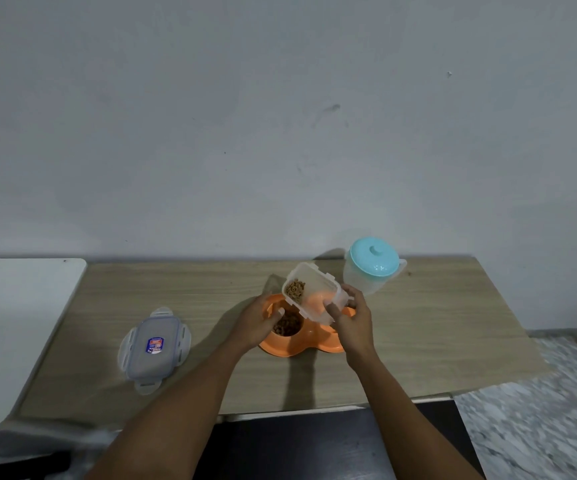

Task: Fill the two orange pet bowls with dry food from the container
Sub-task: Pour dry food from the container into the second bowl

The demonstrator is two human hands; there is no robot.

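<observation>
An orange double pet bowl (297, 346) sits on the wooden table (418, 327). Its left bowl holds brown dry food (287, 325); the right bowl is mostly hidden behind my right hand. A clear plastic container (311, 292) with some dry food in its left end hangs tilted above the bowls. My right hand (351, 318) grips the container's right end. My left hand (263, 322) rests on the left bowl's rim, fingers curled, thumb near the food.
The container's clear lid (154, 348) with a blue label lies on the table to the left. A clear jug with a turquoise lid (373, 265) stands behind the bowls on the right. A white surface (13, 323) adjoins the table's left side.
</observation>
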